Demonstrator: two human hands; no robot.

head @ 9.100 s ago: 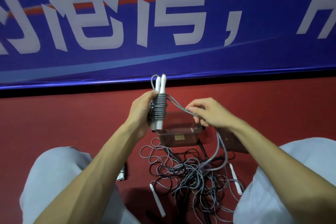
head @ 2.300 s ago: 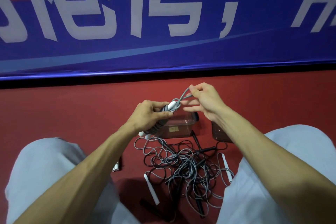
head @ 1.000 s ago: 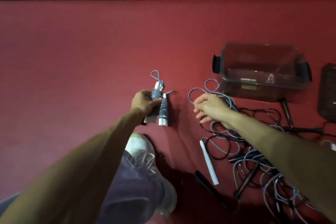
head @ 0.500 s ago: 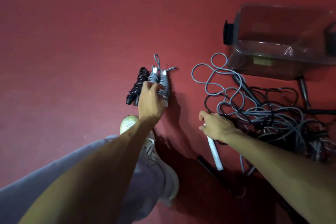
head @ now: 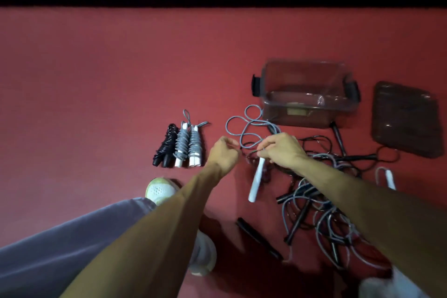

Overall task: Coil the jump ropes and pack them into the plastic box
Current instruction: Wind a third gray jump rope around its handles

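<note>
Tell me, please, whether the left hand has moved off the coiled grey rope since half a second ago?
Yes. The left hand has let go and shifted right, away from the coiled grey rope lying beside the coiled black rope, toward the right hand.

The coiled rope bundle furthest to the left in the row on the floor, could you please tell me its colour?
Black, cord and handles alike; the head view shows it.

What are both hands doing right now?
Left hand: loosely curled; whether it holds anything cannot be told.
Right hand: closed on the grey rope just above its white handle.
</note>
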